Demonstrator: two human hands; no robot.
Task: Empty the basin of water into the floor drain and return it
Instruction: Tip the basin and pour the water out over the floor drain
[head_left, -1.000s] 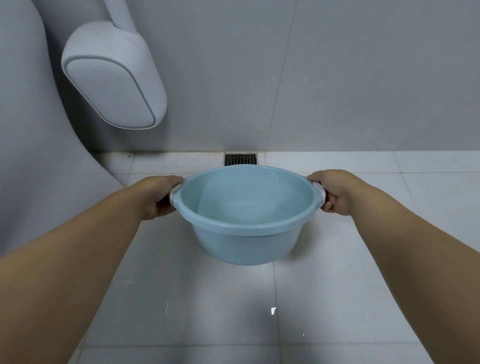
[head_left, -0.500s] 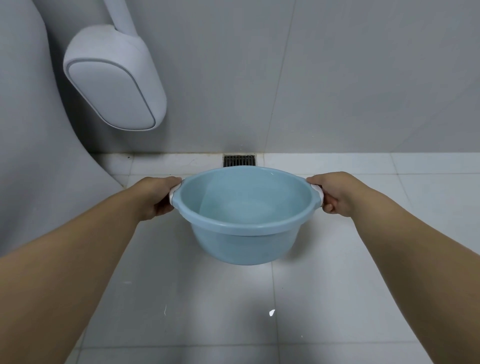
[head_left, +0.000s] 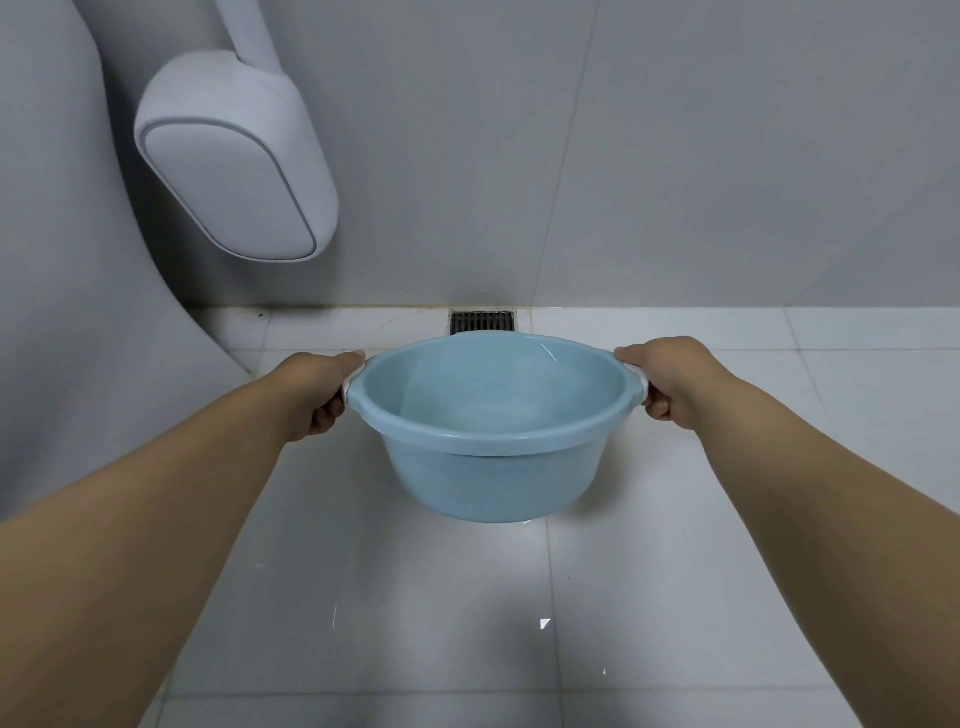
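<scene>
Pale blue plastic basin (head_left: 496, 421) hangs above the floor tiles (head_left: 441, 623), its far rim hiding the near edge of the floor drain (head_left: 482, 321) at the wall. Water inside is hard to make out. Left hand (head_left: 317, 397) and right hand (head_left: 670, 382) have fingers curled tight around the white side handles.

— Where does the head view look from?
— From the person's head, forward and down, close above the floor (head_left: 415, 597), facing the wall (head_left: 675, 156).
— Any second view?
— Only this one.
</scene>
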